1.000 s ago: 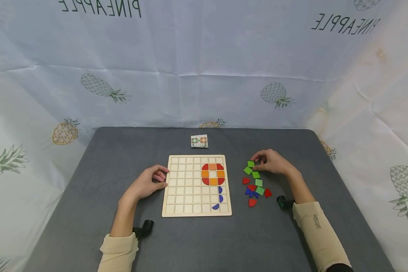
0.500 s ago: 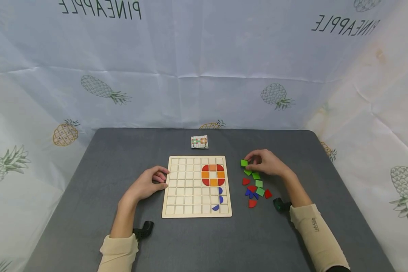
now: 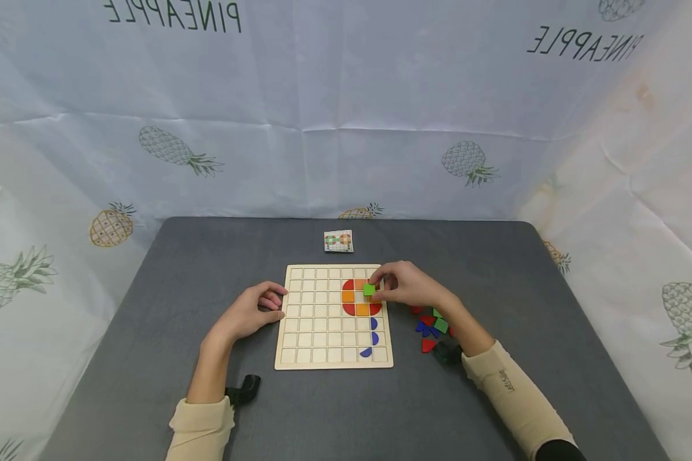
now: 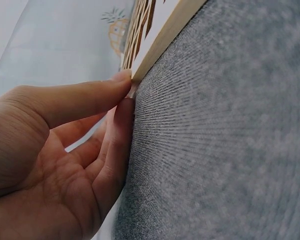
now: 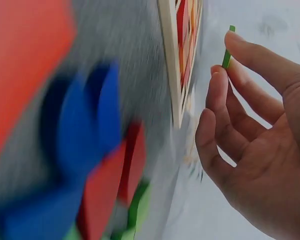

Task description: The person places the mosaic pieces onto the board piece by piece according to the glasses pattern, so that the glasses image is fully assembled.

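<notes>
A wooden grid board lies on the table, bearing a ring of red quarter-round and orange square pieces plus 3 blue half-round pieces. My right hand pinches a green square tile between thumb and fingers above that ring. Edge-on in the right wrist view, the same green tile is held clear of the board. My left hand rests its fingertips against the board's left edge; the left wrist view has the thumb touching the board's side.
Right of the board lie loose red, blue and green pieces, partly hidden by my right forearm. A small pattern card lies behind the board. Pineapple-printed cloth surrounds the grey table.
My right hand has picked up a green square tile from the loose pieces and carried it left over the board. The left hand has stayed at the board's edge.
</notes>
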Demonstrator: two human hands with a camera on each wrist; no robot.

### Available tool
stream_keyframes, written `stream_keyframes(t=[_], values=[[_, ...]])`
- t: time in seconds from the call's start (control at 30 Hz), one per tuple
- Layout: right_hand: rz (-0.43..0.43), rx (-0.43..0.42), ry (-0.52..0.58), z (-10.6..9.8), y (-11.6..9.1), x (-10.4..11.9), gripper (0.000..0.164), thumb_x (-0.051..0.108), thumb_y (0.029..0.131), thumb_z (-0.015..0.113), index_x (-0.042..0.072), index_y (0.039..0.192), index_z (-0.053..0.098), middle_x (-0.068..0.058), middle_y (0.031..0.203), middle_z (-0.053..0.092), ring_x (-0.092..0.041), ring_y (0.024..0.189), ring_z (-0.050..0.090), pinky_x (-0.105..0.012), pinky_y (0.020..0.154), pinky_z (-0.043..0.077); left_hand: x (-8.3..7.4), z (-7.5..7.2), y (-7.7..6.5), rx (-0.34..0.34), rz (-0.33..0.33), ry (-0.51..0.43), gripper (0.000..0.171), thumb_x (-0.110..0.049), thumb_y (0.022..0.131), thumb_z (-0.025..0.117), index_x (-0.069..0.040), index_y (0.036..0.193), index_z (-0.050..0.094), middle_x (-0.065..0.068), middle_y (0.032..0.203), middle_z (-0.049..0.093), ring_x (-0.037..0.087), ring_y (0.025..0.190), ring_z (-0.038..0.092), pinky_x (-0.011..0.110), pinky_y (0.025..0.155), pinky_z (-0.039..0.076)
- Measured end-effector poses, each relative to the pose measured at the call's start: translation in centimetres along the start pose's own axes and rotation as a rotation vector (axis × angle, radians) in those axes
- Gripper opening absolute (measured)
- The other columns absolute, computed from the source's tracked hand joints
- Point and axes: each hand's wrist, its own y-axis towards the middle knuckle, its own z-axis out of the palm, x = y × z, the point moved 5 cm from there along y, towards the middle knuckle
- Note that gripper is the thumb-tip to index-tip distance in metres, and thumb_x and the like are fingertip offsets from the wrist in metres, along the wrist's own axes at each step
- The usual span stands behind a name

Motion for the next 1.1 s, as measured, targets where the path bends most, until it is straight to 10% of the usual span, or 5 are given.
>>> stream_keyframes(t=[0.53,1.1], values=[[-0.029,0.023,-0.199,4.2,4.7,3.6,0.024,0.028,0.095,0.086,0.015,0.114,0.080,0.001,0.106,0.077,-0.008,0.087,0.062,-0.025,0.079,0.052,-0.2,-0.3,0.0,0.010,0.010,-0.003,0.039,-0.004,0.098,0.078,0.000,0.134,0.065,0.013,0.111,0.067,0.018,0.098,0.063,0.035,0.091,0.052],[0.028,0.005,-0.197,4.8,4.9,4.0,0.025,0.030,0.094,0.086,0.015,0.113,0.080,0.001,0.106,0.075,-0.009,0.093,0.063,-0.029,0.086,0.054,-0.2,-0.2,0.1,0.008,0.007,0.001,0.039,-0.004,0.098,0.079,0.000,0.134,0.065,0.013,0.110,0.067,0.019,0.097,0.063,0.037,0.091,0.052]])
